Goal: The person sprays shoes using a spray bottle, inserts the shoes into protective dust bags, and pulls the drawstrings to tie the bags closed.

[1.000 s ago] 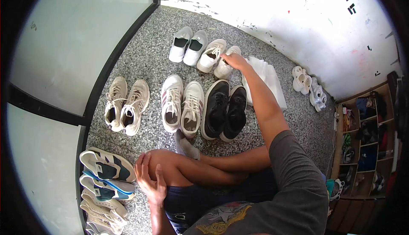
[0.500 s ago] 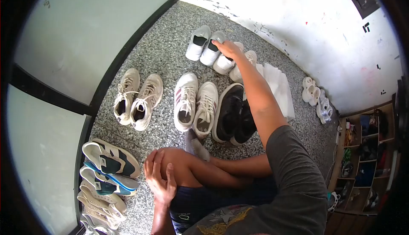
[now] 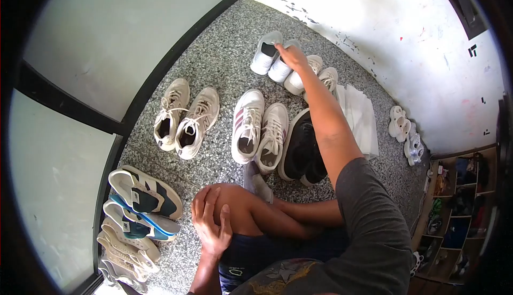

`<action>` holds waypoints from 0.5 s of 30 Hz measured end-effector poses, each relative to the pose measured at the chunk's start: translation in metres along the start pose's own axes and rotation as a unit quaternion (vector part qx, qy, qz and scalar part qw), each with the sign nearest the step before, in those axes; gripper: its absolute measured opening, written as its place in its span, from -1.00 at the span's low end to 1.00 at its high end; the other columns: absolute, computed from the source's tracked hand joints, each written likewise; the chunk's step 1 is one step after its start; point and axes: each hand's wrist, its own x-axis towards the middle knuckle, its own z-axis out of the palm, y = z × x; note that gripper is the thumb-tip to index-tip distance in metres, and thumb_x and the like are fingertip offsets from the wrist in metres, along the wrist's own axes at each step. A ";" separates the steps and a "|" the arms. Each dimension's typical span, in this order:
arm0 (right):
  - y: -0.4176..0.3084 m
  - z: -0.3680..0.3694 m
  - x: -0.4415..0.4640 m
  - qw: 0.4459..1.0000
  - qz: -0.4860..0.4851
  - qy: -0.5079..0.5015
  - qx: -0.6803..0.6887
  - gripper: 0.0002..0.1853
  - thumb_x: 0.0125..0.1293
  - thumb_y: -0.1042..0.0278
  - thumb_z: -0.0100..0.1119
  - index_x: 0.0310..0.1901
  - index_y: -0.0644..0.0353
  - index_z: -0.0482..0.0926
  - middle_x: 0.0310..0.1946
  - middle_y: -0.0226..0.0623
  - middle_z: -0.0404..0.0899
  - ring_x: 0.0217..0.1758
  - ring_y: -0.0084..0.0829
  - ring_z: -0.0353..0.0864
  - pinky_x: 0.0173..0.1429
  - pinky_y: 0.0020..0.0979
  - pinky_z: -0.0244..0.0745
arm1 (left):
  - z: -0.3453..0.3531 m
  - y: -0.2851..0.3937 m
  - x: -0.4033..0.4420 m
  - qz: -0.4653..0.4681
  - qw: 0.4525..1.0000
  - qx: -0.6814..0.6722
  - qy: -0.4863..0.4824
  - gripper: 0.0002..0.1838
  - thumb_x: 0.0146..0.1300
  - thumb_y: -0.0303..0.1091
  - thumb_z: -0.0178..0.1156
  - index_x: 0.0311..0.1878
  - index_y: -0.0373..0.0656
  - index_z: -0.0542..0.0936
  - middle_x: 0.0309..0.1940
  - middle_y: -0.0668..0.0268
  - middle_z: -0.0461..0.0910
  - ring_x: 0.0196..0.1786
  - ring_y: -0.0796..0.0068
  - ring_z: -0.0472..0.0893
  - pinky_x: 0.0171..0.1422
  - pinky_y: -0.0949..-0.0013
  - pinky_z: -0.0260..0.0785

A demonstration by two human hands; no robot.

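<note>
My right hand (image 3: 293, 57) reaches far forward over a pair of white shoes. Its thumb lies at the opening of the second white shoe (image 3: 279, 71), and the other fingers curl over that shoe, partly hidden. Just left of it stands the other white shoe (image 3: 263, 62), with a dark insole. To the right of the hand are two white lace-up sneakers (image 3: 295, 83). My left hand (image 3: 211, 223) rests open on my bent knee, fingers lying flat, holding nothing.
White sneakers with maroon stripes (image 3: 248, 116) and black shoes (image 3: 303, 145) stand before my legs. Cream sneakers (image 3: 199, 121) are left of them. Several shoes, including a navy-and-cream sneaker (image 3: 147, 191), line the glass door. White clogs (image 3: 398, 124) and a shoe shelf (image 3: 459, 209) are at right.
The view has shifted, so the whole scene sits further right. My right hand has moved slightly left and forward over the second white shoe. My left hand stays on the knee.
</note>
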 end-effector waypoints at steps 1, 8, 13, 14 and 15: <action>0.002 -0.005 -0.003 1.000 0.017 0.017 -0.002 -0.12 0.31 -0.45 -0.07 -0.07 0.44 0.71 -0.10 0.28 0.69 0.12 0.14 0.67 0.23 -0.06 0.47 | -0.001 0.001 0.000 -0.005 1.000 -0.004 -0.004 -0.60 0.31 -0.38 0.16 0.17 -0.34 0.60 0.23 -0.12 0.52 0.25 -0.15 0.51 0.43 -0.01 0.29; 0.025 -0.007 -0.010 0.990 -0.033 0.065 0.124 -0.20 0.31 -0.42 -0.02 -0.43 0.40 0.64 -0.40 0.10 0.69 -0.19 0.07 0.69 -0.01 -0.06 0.47 | 0.004 -0.004 -0.002 0.004 1.000 -0.008 0.006 -0.60 0.27 -0.40 0.21 0.17 -0.31 0.60 0.19 -0.07 0.54 0.23 -0.15 0.51 0.41 -0.04 0.29; 0.011 -0.006 -0.029 0.998 -0.039 -0.031 0.039 -0.20 0.32 -0.45 -0.05 -0.19 0.32 0.72 -0.22 0.18 0.71 -0.01 0.14 0.69 0.12 -0.06 0.47 | 0.004 -0.005 -0.005 0.008 1.000 0.003 0.011 -0.60 0.29 -0.39 0.20 0.18 -0.31 0.60 0.19 -0.08 0.54 0.22 -0.14 0.52 0.41 -0.02 0.30; 0.010 -0.007 -0.034 0.998 -0.031 -0.022 0.044 -0.20 0.32 -0.46 -0.05 -0.21 0.33 0.72 -0.25 0.17 0.71 -0.03 0.15 0.69 0.11 -0.06 0.47 | 0.003 -0.004 -0.006 0.007 1.000 0.004 0.010 -0.60 0.29 -0.39 0.20 0.18 -0.31 0.60 0.19 -0.08 0.54 0.22 -0.14 0.52 0.41 -0.02 0.30; 0.013 -0.011 -0.038 0.998 -0.018 -0.024 0.052 -0.20 0.33 -0.45 -0.06 -0.22 0.33 0.71 -0.25 0.18 0.71 -0.04 0.16 0.69 0.10 -0.06 0.48 | 0.003 -0.004 -0.005 0.008 1.000 -0.001 0.012 -0.60 0.30 -0.39 0.19 0.18 -0.32 0.60 0.19 -0.09 0.54 0.22 -0.14 0.52 0.40 -0.01 0.30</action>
